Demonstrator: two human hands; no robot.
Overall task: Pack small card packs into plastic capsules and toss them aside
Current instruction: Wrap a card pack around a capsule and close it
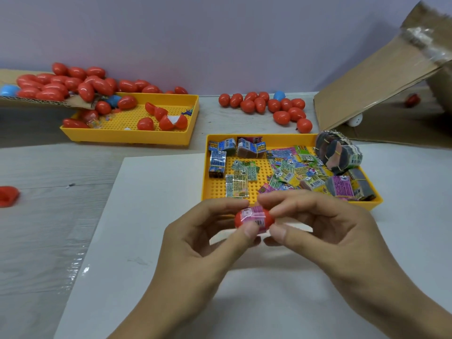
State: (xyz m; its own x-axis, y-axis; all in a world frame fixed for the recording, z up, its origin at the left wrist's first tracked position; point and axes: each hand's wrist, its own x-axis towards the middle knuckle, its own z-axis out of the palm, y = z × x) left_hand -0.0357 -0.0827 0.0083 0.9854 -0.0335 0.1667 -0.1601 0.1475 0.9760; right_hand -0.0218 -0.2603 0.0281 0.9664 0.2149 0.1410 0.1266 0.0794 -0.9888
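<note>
My left hand [195, 243] and my right hand [318, 226] meet above the white board and together pinch a red plastic capsule [241, 220]. A pink card pack [255, 215] in clear wrap sits in the gap between the two capsule halves. Thumbs press from below, fingertips from above. Behind the hands, a yellow tray [217, 189] holds several loose card packs [288, 172] and banded bundles [338, 155].
A second yellow tray [127, 135] at the back left holds red capsule halves. Red capsules are heaped on cardboard [61, 81] at far left, and another pile [269, 106] lies at back centre. A cardboard flap [371, 77] leans at right. One red piece [8, 195] lies at the left edge.
</note>
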